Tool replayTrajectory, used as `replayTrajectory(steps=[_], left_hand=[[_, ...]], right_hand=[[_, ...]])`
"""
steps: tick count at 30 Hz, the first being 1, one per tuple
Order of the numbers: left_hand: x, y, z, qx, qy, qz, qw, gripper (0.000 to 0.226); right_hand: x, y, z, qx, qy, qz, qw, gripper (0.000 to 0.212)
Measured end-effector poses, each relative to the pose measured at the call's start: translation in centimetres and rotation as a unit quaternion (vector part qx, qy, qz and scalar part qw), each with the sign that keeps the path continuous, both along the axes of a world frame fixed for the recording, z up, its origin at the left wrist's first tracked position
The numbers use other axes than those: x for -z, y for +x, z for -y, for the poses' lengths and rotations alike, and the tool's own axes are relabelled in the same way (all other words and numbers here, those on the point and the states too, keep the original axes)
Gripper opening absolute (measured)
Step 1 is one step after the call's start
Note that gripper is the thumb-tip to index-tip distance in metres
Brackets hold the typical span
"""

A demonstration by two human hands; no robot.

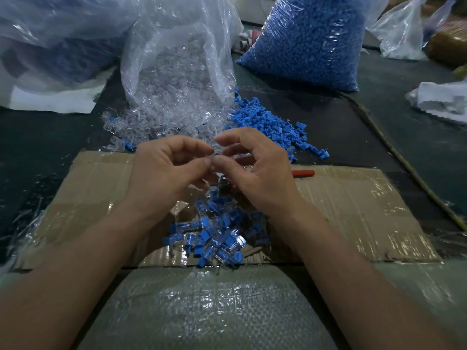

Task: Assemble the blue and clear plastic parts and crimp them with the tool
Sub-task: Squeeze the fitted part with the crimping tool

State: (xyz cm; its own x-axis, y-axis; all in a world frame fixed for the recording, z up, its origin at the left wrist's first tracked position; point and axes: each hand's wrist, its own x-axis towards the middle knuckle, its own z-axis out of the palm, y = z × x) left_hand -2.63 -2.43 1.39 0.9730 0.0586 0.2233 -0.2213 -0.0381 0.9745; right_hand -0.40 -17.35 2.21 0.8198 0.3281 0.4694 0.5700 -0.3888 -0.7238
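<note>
My left hand and my right hand meet fingertip to fingertip above the cardboard sheet. Together they pinch a small clear plastic part; most of it is hidden by the fingers. Loose clear parts spill from an open clear bag just beyond my hands. Loose blue parts lie in a heap to the right of them. Below my hands sits a pile of joined blue-and-clear pieces. The tool's red handle sticks out from behind my right hand.
A full bag of blue parts stands at the back right. Large plastic bags fill the back left, and more bags the far right. A woven plastic sack lies in front of the cardboard. A thin stick runs along the right.
</note>
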Motion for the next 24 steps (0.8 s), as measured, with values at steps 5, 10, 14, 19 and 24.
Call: replayTrajectory(steps=[5,10,14,19,24], left_hand=[[0.15,0.36,-0.13,0.018,-0.057,-0.043,0.997,0.007],[0.08,0.67,-0.35,0.029,-0.086,-0.079,0.993,0.007],[0.2,0.72,-0.53,0.049,-0.092,-0.088,0.991,0.005],[0.37,0.79,-0.73,0.077,-0.119,-0.097,0.985,0.014],[0.33,0.76,-0.62,0.076,-0.115,-0.099,0.986,0.017]], right_hand=[[0.38,0.18,0.17,-0.037,0.052,0.002,0.998,0.021],[0.46,0.47,0.4,-0.073,0.024,-0.022,0.997,0.031],[0.43,0.57,0.63,-0.076,0.023,-0.02,0.997,0.027],[0.29,0.54,0.97,-0.057,0.022,0.0,0.998,0.026],[0.28,0.51,0.98,-0.051,0.01,0.009,0.999,0.026]])
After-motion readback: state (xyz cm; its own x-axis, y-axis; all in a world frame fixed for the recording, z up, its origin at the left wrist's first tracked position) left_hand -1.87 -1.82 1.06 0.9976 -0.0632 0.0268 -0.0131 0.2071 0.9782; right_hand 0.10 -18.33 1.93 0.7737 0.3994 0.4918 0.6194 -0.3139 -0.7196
